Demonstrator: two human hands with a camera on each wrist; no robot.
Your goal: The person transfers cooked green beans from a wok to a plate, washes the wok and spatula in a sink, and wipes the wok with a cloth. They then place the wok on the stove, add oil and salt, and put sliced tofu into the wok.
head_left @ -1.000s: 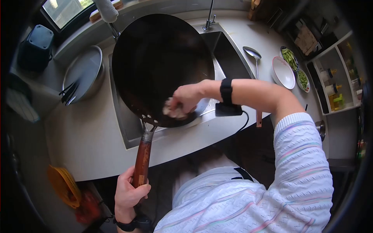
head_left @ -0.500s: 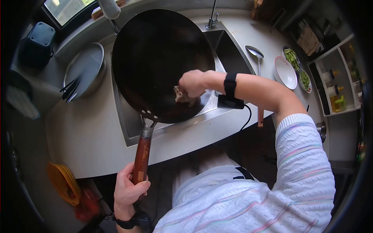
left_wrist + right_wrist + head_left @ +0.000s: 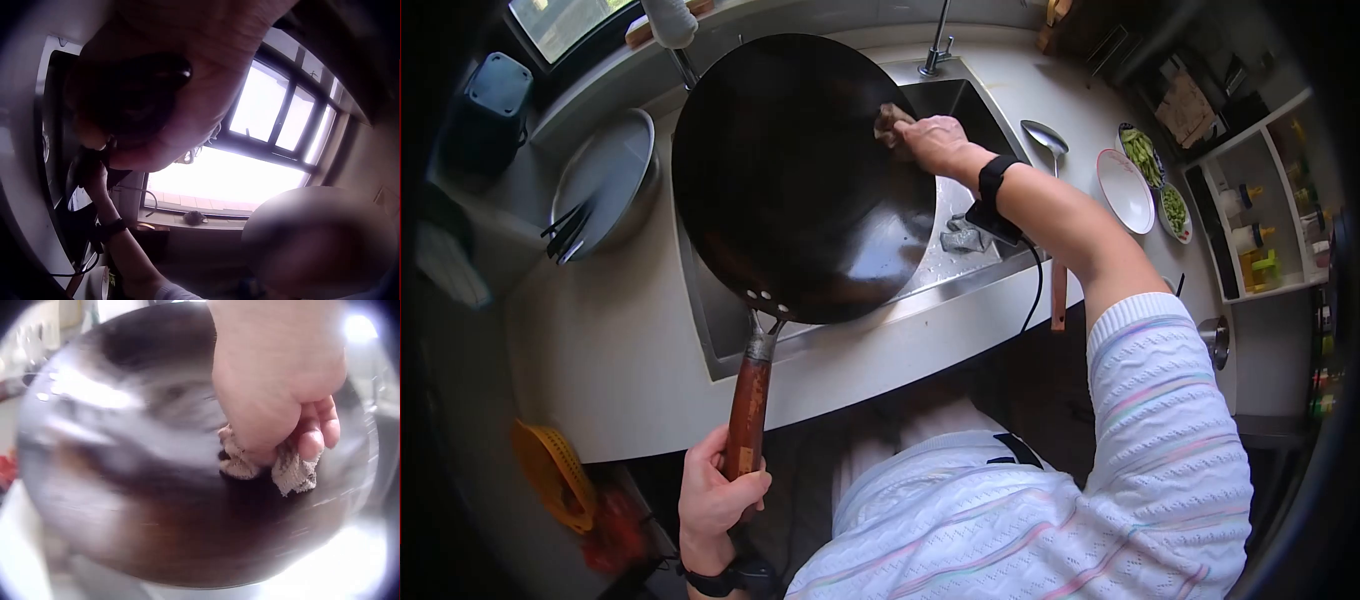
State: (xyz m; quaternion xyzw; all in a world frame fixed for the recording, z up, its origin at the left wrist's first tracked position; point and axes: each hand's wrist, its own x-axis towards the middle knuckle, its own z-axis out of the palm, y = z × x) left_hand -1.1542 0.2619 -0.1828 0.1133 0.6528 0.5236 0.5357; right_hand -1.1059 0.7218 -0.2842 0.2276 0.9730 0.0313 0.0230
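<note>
A large dark wok (image 3: pixel 800 170) is held over the sink, its inside facing up in the head view. My left hand (image 3: pixel 718 488) grips its brown wooden handle (image 3: pixel 748 410) near the end, thumb laid across it. In my right hand (image 3: pixel 940 143) is a bunched, greyish-beige cloth (image 3: pixel 297 472), pinched under curled fingers. The cloth presses on the wok's inner surface near its right rim. Seen from the right wrist, the wok's metal (image 3: pixel 162 506) looks shiny and brownish. In the left wrist view the left hand (image 3: pixel 206 81) is dark and fills the upper part.
Under the wok lies a steel sink (image 3: pixel 720 340) with a tap (image 3: pixel 938 60) behind. A crumpled grey cloth (image 3: pixel 966 236) lies on its ledge. At right are a ladle (image 3: pixel 1048 138), a white bowl (image 3: pixel 1126 190) and dishes of chopped greens (image 3: pixel 1140 152). At left stands a metal basin (image 3: pixel 605 170).
My right hand has slid the cloth from the wok's lower right up toward its right rim. The left hand keeps its grip on the handle; the wok shifts slightly left in view.
</note>
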